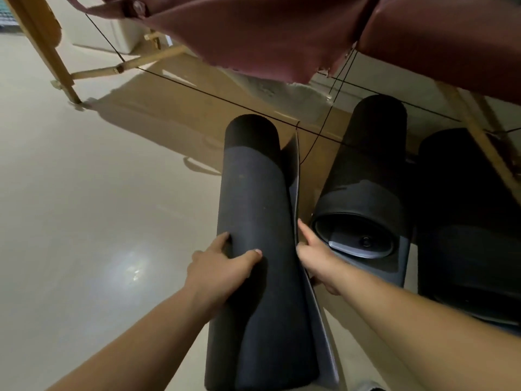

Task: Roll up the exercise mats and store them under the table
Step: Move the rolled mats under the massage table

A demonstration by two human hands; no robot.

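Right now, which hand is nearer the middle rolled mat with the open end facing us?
Right. The right hand sits just beside the middle rolled mat, at its open end; the left hand grips the mat being stored, farther away.

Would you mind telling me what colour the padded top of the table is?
The table padding is dark maroon, seen best in the head view, above the rolled mats.
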